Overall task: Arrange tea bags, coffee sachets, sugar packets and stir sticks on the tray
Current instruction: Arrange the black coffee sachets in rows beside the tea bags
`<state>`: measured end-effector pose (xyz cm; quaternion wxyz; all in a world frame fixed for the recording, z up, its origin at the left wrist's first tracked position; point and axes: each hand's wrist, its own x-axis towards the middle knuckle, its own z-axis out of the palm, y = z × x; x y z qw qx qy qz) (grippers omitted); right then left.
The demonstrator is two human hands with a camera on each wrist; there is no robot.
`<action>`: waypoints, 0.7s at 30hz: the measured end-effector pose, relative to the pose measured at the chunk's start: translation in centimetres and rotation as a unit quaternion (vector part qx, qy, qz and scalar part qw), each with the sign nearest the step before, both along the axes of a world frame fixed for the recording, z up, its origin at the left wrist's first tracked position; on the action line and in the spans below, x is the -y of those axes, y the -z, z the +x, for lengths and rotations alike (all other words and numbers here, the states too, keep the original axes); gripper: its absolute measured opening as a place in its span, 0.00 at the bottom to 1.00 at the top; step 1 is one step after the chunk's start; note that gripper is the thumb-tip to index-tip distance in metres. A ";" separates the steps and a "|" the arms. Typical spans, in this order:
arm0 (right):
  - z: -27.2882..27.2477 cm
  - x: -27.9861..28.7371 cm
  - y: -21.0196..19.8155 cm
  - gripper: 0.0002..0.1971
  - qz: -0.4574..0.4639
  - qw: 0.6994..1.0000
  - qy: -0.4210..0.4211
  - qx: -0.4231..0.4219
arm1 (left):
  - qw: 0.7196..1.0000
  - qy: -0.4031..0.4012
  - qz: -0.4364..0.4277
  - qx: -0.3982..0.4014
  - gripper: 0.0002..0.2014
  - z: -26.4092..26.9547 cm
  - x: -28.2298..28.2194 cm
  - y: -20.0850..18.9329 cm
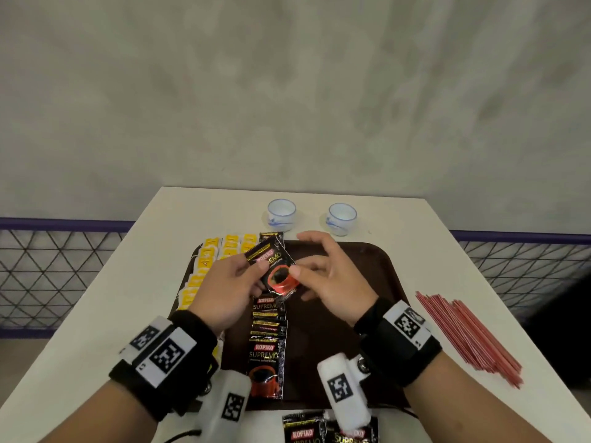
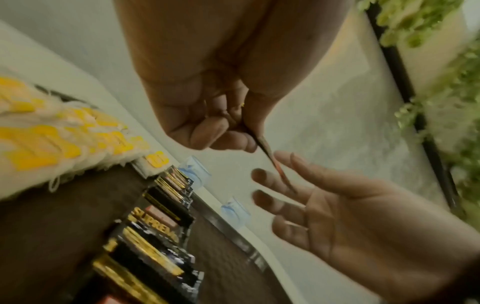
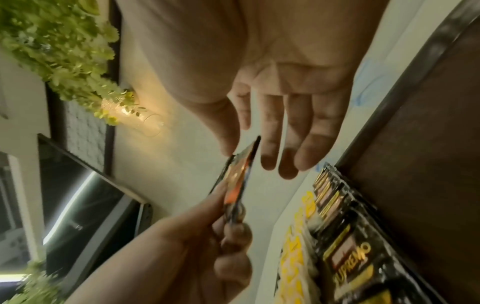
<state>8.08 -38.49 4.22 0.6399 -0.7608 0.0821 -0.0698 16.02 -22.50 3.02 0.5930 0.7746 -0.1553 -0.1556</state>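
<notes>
1. Black foil sachet (image 1: 277,270) hangs above the tray (image 1: 367,276), pinched in the left hand (image 1: 224,290) with fingers curled round its 9 o'clock edge.
2. Right hand (image 1: 332,276) is open, fingers loosely spread; its thumb tip meets the sachet's 3 o'clock edge without a firm hold.
3. Slick foil could slip in a handover and land crooked on the sachet column (image 1: 267,340) below.
4. Knocking that overlapped column toward the tea bags (image 1: 209,260) at 9 o'clock would spoil both rows.
5. Sticks (image 1: 467,334) lie on the table (image 1: 96,314), at 3 o'clock of the tray.
</notes>
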 end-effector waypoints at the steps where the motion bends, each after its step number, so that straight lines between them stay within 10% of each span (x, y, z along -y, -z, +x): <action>1: 0.2 0.7 -0.1 0.16 -0.024 1.000 0.002 -0.005 | 1.000 0.015 0.015 0.015 0.13 0.0 0.1 0.0; 6: 2.2 2.7 -0.2 0.10 -0.054 0.997 0.013 -0.050 | 0.996 0.047 0.040 0.060 0.12 0.0 0.5 -0.5; 14: 8.9 7.4 4.0 0.09 0.017 0.950 0.257 -0.176 | 0.981 0.114 0.121 0.096 0.29 -1.8 -4.7 -0.9; 21: 12.3 7.6 7.1 0.12 -0.100 0.949 0.208 -0.215 | 0.966 0.157 0.191 0.070 0.44 -3.5 -8.8 -1.3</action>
